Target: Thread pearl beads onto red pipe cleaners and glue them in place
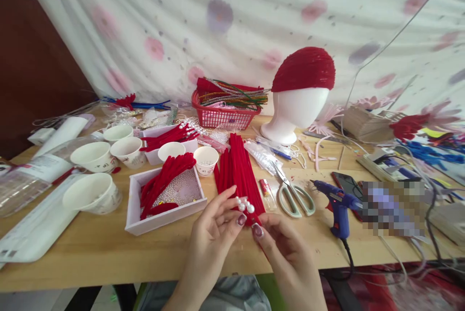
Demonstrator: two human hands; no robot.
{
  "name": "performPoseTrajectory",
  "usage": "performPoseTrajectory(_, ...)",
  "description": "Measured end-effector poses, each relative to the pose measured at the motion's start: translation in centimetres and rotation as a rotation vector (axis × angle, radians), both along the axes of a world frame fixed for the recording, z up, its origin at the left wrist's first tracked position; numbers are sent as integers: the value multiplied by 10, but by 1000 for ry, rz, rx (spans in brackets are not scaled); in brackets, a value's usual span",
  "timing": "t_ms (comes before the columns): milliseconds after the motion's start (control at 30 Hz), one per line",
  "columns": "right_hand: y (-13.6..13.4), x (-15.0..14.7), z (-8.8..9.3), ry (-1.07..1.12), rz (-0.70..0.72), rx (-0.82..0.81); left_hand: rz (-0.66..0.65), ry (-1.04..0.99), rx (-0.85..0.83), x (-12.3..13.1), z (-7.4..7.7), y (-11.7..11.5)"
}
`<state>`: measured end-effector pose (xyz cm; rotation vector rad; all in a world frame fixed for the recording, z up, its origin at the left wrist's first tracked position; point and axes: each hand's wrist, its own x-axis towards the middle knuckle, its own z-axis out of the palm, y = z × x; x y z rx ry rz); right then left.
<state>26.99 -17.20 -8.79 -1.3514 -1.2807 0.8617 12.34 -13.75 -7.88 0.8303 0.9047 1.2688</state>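
My left hand (210,238) and my right hand (288,253) meet above the table's front part, fingertips pinched round one small piece. Several white pearl beads (246,204) stand up from it, and red chenille stem shows between my thumbs. How the beads are fixed is hidden by my fingers. Just behind lies a bundle of red chenille stems (238,168). To its right are a lighter (266,187) and scissors (292,194) with pale green handles, blades apart. A white box (167,221) with small pearls and bent red stems stands left of my hands.
Paper cups (90,194) crowd the left, beside a plastic bottle (36,175). Behind are a red basket (228,118) of stems and a white foam head (296,112) wearing a red cap (305,71). At right, a blue glue gun (339,209) trails its cord near a phone (347,185).
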Motion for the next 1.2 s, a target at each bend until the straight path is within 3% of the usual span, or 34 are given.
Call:
performPoseTrajectory(167,-14,-21,14,299,146,-53,41,28,169,-10,4,-12)
performPoseTrajectory(333,-21,-42,30,460,75,-84,109,30,214,-21,12,-23)
performPoseTrajectory(533,-20,-57,26,288,142,13,206,33,205,-30,22,-36)
performPoseTrajectory(700,-7,-73,8,2,190,112,334,179,229,-67,33,-24)
performPoseTrajectory(833,-5,-90,9,119,285,78,356,219,236,-87,53,-13)
performPoseTrajectory(1000,-4,-98,21,379,379,15,332,211,253,-75,66,-14)
performPoseTrajectory(1200,0,-91,24,428,404,-55,318,291,233,-65,65,-11)
